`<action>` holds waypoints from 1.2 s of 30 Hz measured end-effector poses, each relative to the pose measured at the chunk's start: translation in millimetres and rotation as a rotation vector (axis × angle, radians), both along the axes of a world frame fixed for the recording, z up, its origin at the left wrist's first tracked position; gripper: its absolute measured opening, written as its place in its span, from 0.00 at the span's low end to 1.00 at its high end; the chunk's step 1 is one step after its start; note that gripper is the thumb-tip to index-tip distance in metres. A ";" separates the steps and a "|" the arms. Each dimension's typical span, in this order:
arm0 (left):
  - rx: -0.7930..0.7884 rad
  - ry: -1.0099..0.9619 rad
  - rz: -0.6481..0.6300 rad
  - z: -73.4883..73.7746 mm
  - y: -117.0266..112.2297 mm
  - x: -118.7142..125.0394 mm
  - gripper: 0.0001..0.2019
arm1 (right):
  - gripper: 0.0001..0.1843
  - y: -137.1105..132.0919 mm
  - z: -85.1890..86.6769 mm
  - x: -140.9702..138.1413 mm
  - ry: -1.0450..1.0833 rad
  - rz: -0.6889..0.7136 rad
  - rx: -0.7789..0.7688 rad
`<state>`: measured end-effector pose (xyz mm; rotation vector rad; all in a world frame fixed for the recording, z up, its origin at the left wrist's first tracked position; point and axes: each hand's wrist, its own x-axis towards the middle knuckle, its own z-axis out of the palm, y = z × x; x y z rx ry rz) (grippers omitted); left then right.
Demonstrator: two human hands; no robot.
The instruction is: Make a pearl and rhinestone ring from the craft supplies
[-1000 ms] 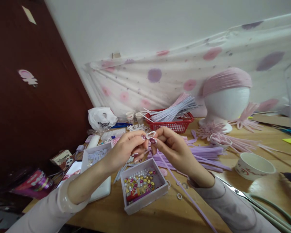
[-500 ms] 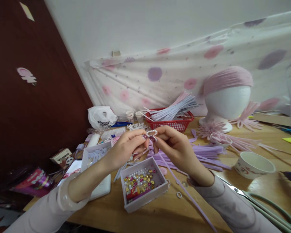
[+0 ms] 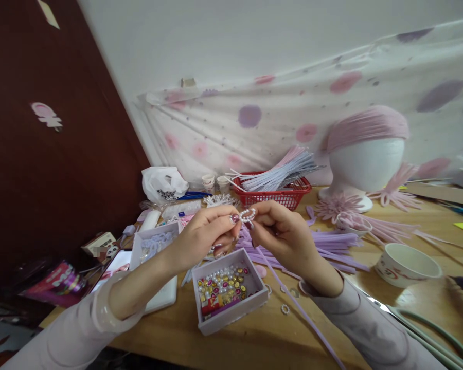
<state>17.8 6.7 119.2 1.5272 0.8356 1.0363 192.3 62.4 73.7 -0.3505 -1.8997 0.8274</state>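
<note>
My left hand (image 3: 202,236) and my right hand (image 3: 283,234) meet above the table, fingertips pinched together on a small pearl ring (image 3: 247,214). A long lilac pipe cleaner (image 3: 293,303) runs from under my right hand down toward the table's front edge. Just below the hands stands a small white box of beads and gems (image 3: 227,290). Both hands are closed in a pinch.
A red basket of white pipe cleaners (image 3: 272,187) stands behind, with a white foam head wearing a pink band (image 3: 364,154) to its right. Lilac pipe cleaners (image 3: 332,246), a paper bowl (image 3: 407,264), green scissors (image 3: 432,326) and a second white box (image 3: 154,244) lie on the wooden table (image 3: 170,339).
The hands stay together on the pearl ring, which has turned slightly between the fingertips. The view has shifted a little.
</note>
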 end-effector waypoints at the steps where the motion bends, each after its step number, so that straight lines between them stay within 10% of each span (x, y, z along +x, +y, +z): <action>1: -0.004 -0.005 0.002 -0.1 0.1 0.0 0.12 | 0.03 -0.3 0.1 0.2 -0.001 0.017 -0.004; 13: 0.021 0.038 0.093 10.1 0.0 -2.6 0.12 | 0.10 -4.7 13.4 10.9 -0.119 0.164 0.082; 20: 0.045 0.400 0.189 39.2 7.3 -11.4 0.13 | 0.05 -9.2 -1.5 -12.3 0.061 0.313 -0.272; 36: -0.035 0.367 0.030 27.7 8.2 -9.9 0.12 | 0.12 -12.8 -0.8 -22.4 0.211 0.487 -0.642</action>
